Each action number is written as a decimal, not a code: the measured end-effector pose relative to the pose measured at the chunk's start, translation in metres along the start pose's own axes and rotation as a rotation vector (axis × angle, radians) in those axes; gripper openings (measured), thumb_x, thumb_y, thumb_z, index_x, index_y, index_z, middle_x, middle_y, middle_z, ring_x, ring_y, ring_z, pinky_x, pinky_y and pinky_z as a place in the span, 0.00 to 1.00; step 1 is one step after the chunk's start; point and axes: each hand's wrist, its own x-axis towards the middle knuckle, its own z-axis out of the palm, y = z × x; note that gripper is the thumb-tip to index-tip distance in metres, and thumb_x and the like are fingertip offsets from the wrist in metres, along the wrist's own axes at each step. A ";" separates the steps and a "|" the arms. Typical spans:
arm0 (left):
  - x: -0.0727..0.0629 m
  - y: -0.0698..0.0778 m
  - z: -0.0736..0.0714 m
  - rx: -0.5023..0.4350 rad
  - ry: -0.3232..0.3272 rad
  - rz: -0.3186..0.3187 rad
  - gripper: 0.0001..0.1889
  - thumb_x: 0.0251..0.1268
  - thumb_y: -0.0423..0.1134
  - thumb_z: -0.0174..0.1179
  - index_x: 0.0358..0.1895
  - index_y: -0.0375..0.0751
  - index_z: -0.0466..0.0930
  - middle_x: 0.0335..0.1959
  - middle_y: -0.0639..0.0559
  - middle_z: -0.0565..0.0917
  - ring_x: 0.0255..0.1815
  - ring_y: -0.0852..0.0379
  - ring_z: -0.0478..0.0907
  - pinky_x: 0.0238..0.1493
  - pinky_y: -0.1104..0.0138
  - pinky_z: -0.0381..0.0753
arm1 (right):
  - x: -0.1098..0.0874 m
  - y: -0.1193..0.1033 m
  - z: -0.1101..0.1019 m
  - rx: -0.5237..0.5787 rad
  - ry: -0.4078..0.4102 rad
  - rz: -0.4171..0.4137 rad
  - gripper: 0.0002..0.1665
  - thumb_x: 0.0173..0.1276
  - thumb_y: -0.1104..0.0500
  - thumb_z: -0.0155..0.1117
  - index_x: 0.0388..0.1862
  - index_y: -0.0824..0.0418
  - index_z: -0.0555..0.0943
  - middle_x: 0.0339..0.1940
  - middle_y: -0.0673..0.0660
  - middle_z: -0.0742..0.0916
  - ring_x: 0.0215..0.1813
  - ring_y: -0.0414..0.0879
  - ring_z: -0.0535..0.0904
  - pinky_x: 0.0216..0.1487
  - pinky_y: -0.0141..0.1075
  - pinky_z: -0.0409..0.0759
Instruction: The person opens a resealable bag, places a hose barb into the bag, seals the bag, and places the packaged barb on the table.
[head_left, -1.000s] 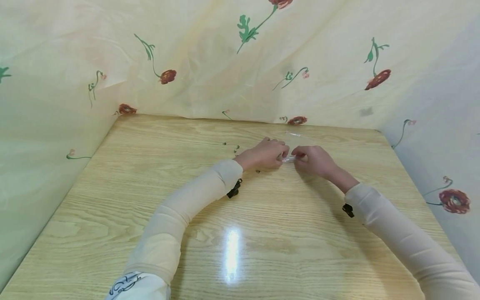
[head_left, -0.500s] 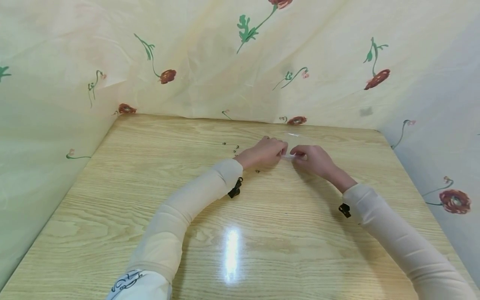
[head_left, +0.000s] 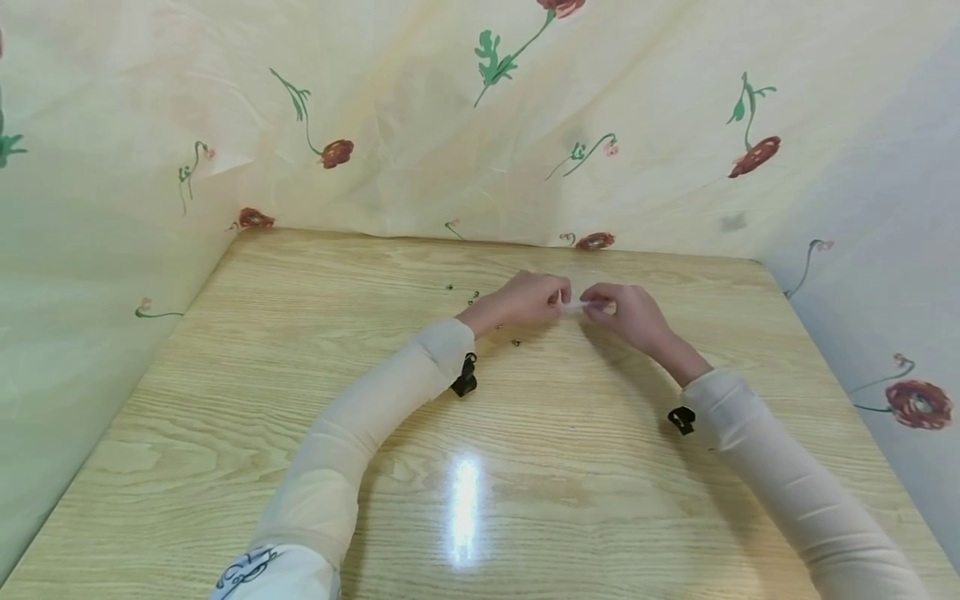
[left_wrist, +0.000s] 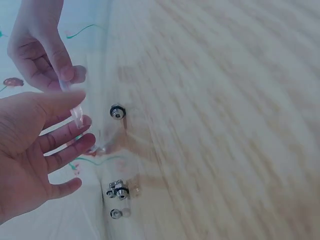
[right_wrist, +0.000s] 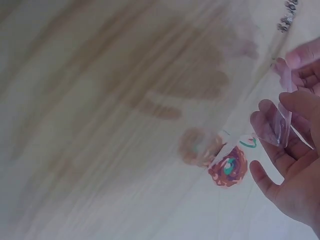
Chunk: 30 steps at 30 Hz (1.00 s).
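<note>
A small clear plastic bag (head_left: 573,307) spans the short gap between both hands in the head view. My left hand (head_left: 528,297) pinches one end of its edge between thumb and fingers. My right hand (head_left: 636,317) pinches the other end; in the right wrist view the transparent sheet of the bag (right_wrist: 279,127) lies across its fingers. Whether the bag's mouth is parted cannot be made out. Several small shiny metal pieces with dark rings, like threaded fittings (left_wrist: 118,112), sit on the table near my left hand. One metal piece (head_left: 516,342) lies just in front of that hand.
The wood-grain table (head_left: 300,350) carries a bright light reflection at its front middle. Floral cloth (head_left: 420,150) hangs behind it and on both sides. More small metal pieces (head_left: 474,297) lie behind the left wrist. A black device (head_left: 464,377) hangs below the left sleeve.
Both hands have moved slightly farther back with the bag between them, the left also a little leftward. Another metal piece shows below the left wrist. The pieces on the table have stayed put.
</note>
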 end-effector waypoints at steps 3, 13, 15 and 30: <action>-0.004 -0.002 -0.004 -0.043 0.012 -0.024 0.16 0.70 0.47 0.64 0.57 0.49 0.79 0.45 0.54 0.84 0.44 0.58 0.80 0.52 0.62 0.76 | 0.003 -0.003 0.000 0.030 0.029 0.005 0.11 0.73 0.64 0.64 0.48 0.69 0.86 0.44 0.66 0.91 0.46 0.61 0.88 0.54 0.58 0.80; -0.022 -0.005 -0.016 -0.128 0.183 -0.015 0.10 0.78 0.44 0.55 0.50 0.46 0.83 0.44 0.55 0.86 0.45 0.59 0.81 0.52 0.66 0.77 | 0.011 -0.020 -0.003 0.058 0.107 -0.023 0.13 0.75 0.59 0.63 0.49 0.67 0.87 0.41 0.63 0.92 0.43 0.57 0.87 0.42 0.46 0.82; -0.026 -0.005 -0.019 -0.160 0.198 -0.013 0.11 0.79 0.45 0.55 0.50 0.45 0.84 0.46 0.55 0.87 0.47 0.60 0.82 0.54 0.66 0.78 | 0.012 -0.024 -0.004 0.064 0.112 -0.022 0.14 0.75 0.58 0.63 0.49 0.66 0.88 0.42 0.62 0.92 0.43 0.55 0.87 0.39 0.38 0.80; -0.054 -0.019 -0.042 -0.362 0.357 -0.027 0.09 0.75 0.43 0.60 0.49 0.44 0.84 0.47 0.53 0.88 0.50 0.59 0.82 0.56 0.64 0.80 | 0.037 -0.060 -0.013 0.129 0.072 0.021 0.13 0.75 0.57 0.64 0.48 0.64 0.89 0.43 0.63 0.91 0.43 0.54 0.86 0.38 0.35 0.78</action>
